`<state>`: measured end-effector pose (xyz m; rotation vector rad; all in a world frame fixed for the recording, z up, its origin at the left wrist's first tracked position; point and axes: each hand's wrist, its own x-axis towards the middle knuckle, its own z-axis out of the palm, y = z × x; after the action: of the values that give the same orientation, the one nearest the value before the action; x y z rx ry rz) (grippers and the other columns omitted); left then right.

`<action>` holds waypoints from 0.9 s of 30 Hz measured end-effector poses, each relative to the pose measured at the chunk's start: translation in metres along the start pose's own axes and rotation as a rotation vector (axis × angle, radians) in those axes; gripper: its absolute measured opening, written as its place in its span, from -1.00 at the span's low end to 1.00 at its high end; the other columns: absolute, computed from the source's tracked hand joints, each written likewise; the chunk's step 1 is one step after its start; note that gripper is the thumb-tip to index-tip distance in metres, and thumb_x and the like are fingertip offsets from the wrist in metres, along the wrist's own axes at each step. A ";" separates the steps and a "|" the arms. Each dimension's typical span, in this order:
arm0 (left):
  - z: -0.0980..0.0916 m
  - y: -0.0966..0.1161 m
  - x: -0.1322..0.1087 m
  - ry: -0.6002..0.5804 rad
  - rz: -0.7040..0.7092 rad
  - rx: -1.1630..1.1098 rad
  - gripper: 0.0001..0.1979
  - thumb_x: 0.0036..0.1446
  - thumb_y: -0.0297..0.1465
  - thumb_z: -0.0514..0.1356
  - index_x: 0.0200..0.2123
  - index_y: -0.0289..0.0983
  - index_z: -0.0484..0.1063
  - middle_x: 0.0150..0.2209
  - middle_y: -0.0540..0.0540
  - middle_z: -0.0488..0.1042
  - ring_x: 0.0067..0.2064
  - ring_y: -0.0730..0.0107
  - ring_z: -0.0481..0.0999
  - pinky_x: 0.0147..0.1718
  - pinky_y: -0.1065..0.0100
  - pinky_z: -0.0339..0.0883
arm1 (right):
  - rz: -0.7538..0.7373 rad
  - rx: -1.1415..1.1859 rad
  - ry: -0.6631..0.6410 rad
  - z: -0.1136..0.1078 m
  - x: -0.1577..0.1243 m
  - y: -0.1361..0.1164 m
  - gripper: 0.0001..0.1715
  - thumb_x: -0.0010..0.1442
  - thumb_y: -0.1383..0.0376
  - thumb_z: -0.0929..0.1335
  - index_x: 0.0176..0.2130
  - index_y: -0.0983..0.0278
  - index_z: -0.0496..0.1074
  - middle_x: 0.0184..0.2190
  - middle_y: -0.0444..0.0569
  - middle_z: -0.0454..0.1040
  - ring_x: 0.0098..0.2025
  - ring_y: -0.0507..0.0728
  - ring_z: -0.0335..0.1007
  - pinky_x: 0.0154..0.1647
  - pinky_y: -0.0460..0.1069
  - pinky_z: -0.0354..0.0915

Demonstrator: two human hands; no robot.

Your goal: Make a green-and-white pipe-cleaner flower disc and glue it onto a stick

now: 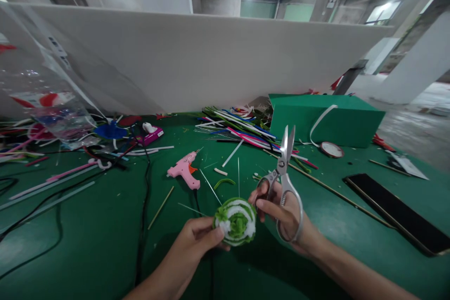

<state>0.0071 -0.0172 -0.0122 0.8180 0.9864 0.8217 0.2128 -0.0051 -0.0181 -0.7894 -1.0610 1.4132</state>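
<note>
Green table (105, 248), concrete room (220, 4): left hand (198, 241) holds fuzzy coil (239, 226), right hand (279, 208) scissors (281, 166)

The far side of the green-and-white coil (239, 225) is hidden, and the fingers of the left hand (201, 238) pass partly out of sight behind it. The handles of the scissors (281, 165) partly cover the right hand (288, 216). Both forearms are cut off by the lower edge. The clear plastic wrapping (52, 103), cropped at left, is blurred; its contents, apparently mixed, cannot be named with certainty.
</note>
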 end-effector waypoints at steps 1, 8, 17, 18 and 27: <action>0.001 0.001 0.000 -0.019 0.007 0.021 -0.79 -0.08 -0.32 0.32 -0.37 -0.35 0.57 -0.33 -0.18 0.56 -0.28 0.24 0.45 -0.27 0.27 0.35 | 0.006 0.006 0.009 0.000 0.000 0.001 -0.73 0.08 0.37 0.40 -0.31 0.24 0.19 -0.37 -0.05 0.45 -0.39 0.04 0.33 -0.52 -0.11 0.27; 0.002 0.002 0.001 -0.053 0.019 0.071 -0.77 -0.01 -0.32 0.28 -0.32 -0.37 0.57 -0.29 -0.22 0.55 -0.26 0.22 0.44 -0.27 0.25 0.35 | 0.005 -0.034 0.029 -0.004 0.001 0.005 -0.68 0.03 0.35 0.43 -0.34 0.23 0.19 -0.43 -0.11 0.41 -0.45 0.02 0.30 -0.55 -0.11 0.29; 0.003 0.006 -0.002 -0.100 0.033 0.067 -0.79 0.04 -0.36 0.24 -0.27 -0.35 0.57 -0.31 -0.19 0.56 -0.30 0.30 0.44 -0.28 0.32 0.35 | -0.026 -0.090 0.077 -0.002 -0.001 0.003 -0.75 0.09 0.31 0.39 -0.34 0.23 0.19 -0.46 -0.13 0.37 -0.47 0.01 0.29 -0.58 -0.12 0.25; 0.003 0.006 -0.002 -0.096 0.030 0.055 -0.79 0.05 -0.36 0.24 -0.27 -0.34 0.57 -0.30 -0.19 0.56 -0.30 0.31 0.44 -0.27 0.32 0.35 | -0.031 -0.101 0.072 -0.003 -0.001 0.001 -0.78 0.13 0.30 0.37 -0.33 0.24 0.18 -0.46 -0.12 0.39 -0.47 0.02 0.30 -0.58 -0.12 0.25; 0.005 0.004 -0.002 -0.064 0.018 -0.012 -0.78 0.04 -0.31 0.24 -0.28 -0.31 0.55 -0.26 -0.15 0.56 -0.19 0.17 0.46 -0.18 0.18 0.37 | 0.072 -0.172 0.008 -0.001 -0.004 0.002 -0.70 0.02 0.30 0.44 -0.33 0.24 0.22 -0.44 -0.16 0.33 -0.50 -0.02 0.25 -0.61 -0.14 0.26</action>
<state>0.0101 -0.0184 -0.0063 0.8391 0.9176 0.8113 0.2133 -0.0093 -0.0209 -0.9645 -1.1689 1.3904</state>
